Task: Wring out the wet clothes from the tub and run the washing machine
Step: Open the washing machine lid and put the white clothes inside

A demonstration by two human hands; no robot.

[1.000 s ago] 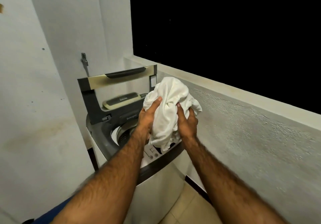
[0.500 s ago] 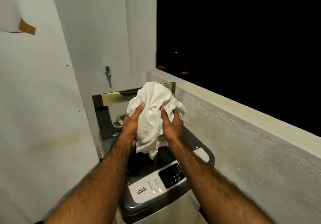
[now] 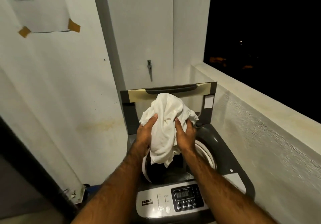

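Head view: both hands at frame center hold a bunched white cloth [image 3: 165, 130] above the open drum [image 3: 175, 170] of a top-load washer [image 3: 239, 180]. Left hand [image 3: 145, 133] grips the cloth's left side, fingers curled into the fabric; right hand [image 3: 185, 136] clamps the right side, thumb pressed in. Cloth's lower end hangs just over the drum mouth, dark inside. Lid [image 3: 170, 95] stands upright behind the cloth. Control panel [image 3: 187, 197] w/ lit display at bottom center, "DIGITAL" label to its left. Taped paper [image 3: 40, 6] on wall, upper left. Ledge [image 3: 260, 102] runs along the right, dark night beyond.
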